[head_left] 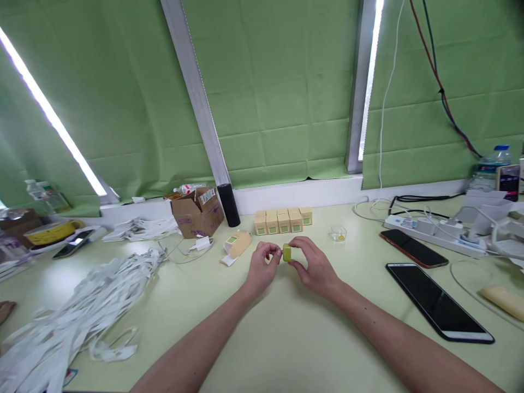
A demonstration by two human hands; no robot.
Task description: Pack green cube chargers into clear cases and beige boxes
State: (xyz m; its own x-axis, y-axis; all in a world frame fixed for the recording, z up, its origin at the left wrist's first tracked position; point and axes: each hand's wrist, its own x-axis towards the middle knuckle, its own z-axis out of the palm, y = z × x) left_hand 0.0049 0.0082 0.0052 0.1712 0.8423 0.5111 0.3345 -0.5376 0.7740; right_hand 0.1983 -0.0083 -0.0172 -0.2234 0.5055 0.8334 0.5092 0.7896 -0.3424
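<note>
Between the thumb and fingers of my right hand (316, 267) is a small olive-green block (287, 252), held just above the table. My left hand (263, 265) is pinched closed at the block's left side, and its fingertips hide whatever they grip. Behind my hands stand several small tan boxes (283, 222) in a row, each with a green square on its front. Left of my left hand lies an opened tan carton (239, 244) with a green square and a pale flap. To the right sits a small clear plastic piece (338, 234) with a yellow spot.
Left, white strips (88, 305) spread over the table (286, 349). Farther back are a cardboard box (197, 214), a black cylinder (228, 205) and a white charger (201, 243). On the right lie a large phone (440, 303), a smaller phone (413, 248) and a power strip (434, 234) with cables.
</note>
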